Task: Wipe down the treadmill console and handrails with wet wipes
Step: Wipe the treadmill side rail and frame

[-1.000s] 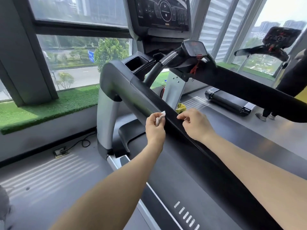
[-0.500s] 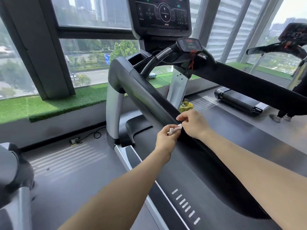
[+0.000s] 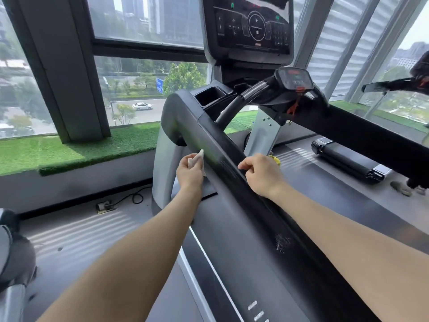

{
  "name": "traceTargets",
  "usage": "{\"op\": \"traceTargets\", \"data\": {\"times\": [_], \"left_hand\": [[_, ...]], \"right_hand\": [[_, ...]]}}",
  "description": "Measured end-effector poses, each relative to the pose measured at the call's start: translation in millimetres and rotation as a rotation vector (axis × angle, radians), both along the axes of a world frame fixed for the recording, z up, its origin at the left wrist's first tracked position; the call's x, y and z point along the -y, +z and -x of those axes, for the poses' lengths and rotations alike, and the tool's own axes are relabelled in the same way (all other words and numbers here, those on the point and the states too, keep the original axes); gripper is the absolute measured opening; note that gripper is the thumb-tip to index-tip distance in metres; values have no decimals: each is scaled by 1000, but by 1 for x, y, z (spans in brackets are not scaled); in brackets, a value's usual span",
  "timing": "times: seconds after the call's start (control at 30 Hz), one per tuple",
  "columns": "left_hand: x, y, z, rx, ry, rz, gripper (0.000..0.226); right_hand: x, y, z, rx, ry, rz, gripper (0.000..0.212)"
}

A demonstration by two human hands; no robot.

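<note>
A black left handrail (image 3: pixel 216 145) runs diagonally from the treadmill's front down toward me. My left hand (image 3: pixel 189 171) holds a small white wet wipe (image 3: pixel 196 159) against the rail's outer left side. On top of the same rail, a little nearer to me, my right hand (image 3: pixel 260 174) rests with its fingers curled over the edge. The dark console screen (image 3: pixel 251 26) stands high at the top centre, with a smaller display (image 3: pixel 294 81) and a red safety cord below it. The right handrail (image 3: pixel 362 133) stretches off to the right.
The treadmill belt (image 3: pixel 308 189) lies between the rails, with a yellow item (image 3: pixel 276 160) partly hidden behind my right hand. Large windows and a green turf ledge (image 3: pixel 76 152) are on the left. A power socket and cable (image 3: pixel 105 205) lie on the floor. Another machine (image 3: pixel 348 161) and a person's feet are at the right.
My left hand has slid the wipe forward and up along the left rail's outer side, away from my right hand. The right hand has stayed on the rail top. The camera has tilted slightly.
</note>
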State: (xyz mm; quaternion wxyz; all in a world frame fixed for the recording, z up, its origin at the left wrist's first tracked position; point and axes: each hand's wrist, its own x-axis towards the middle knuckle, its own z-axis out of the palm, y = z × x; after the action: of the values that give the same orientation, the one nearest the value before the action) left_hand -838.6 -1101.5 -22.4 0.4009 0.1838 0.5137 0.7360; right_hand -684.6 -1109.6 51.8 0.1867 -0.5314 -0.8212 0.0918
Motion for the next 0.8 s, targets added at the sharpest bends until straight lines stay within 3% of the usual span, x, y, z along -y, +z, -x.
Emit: {"op": "traceTargets", "data": {"times": [0.33, 0.57, 0.8], "left_hand": [[-79, -22, 14, -3, -4, -56, 13], [-44, -28, -21, 51, -76, -99, 12], [10, -18, -77, -60, -113, -111, 17]], "right_hand": [[-78, 3, 57, 30, 70, -60, 32], [-63, 3, 24, -13, 93, -15, 32], [-20, 2, -26, -9, 94, 42, 28]]}}
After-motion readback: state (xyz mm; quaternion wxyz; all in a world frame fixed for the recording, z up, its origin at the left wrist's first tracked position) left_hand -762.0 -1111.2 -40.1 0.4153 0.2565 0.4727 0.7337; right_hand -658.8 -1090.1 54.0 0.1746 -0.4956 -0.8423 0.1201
